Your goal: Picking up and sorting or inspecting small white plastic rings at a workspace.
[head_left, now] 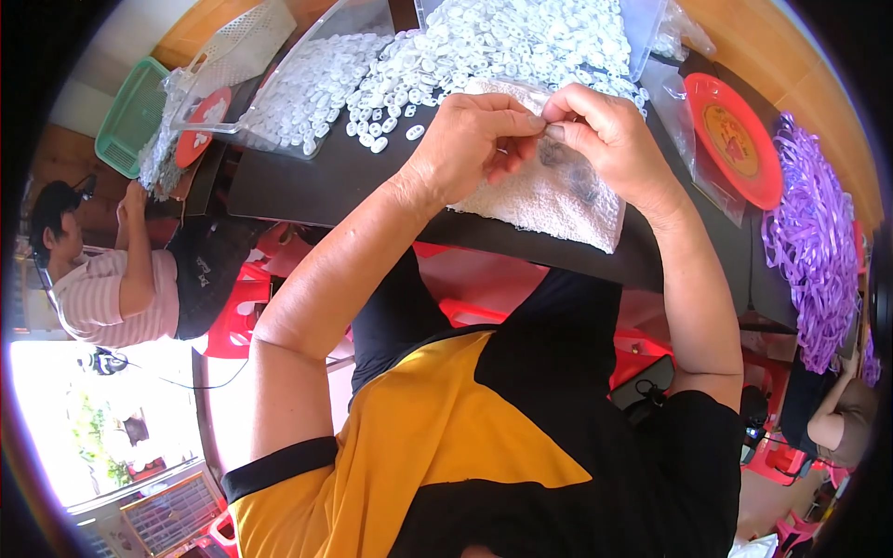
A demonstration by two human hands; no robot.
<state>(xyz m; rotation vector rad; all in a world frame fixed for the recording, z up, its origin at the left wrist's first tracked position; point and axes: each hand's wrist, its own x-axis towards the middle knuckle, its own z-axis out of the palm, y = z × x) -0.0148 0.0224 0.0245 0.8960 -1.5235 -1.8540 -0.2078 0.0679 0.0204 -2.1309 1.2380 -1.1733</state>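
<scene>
Head view, looking down over a dark table (307, 186). The left hand (470, 139) and the right hand (605, 139) meet above a white towel (549, 200) spread at the table's near edge; thumb and forefinger of each hand are pinched together, tip against tip, on something too small to make out, most likely one of the small white plastic rings (484, 42) heaped just beyond the towel. The pinch keeps the piece steady between both hands, over the towel, which probably serves as a soft pad that stops dropped pieces from rolling; a few dark small parts (572, 172) lie on the cloth directly below the right hand. The ring heap spreads across the far side of the table, partly on clear plastic bags (312, 74), within easy reach of both hands. To the right lie a red plate (735, 139) under clear film and a bundle of purple ribbon strips (814, 242). To the far left stand a green basket (135, 112) and a white perforated tray (237, 46), well apart from the hands. A second person in a striped shirt (112, 288) sits at the left end of the table, with hands of their own raised near the bags there.
</scene>
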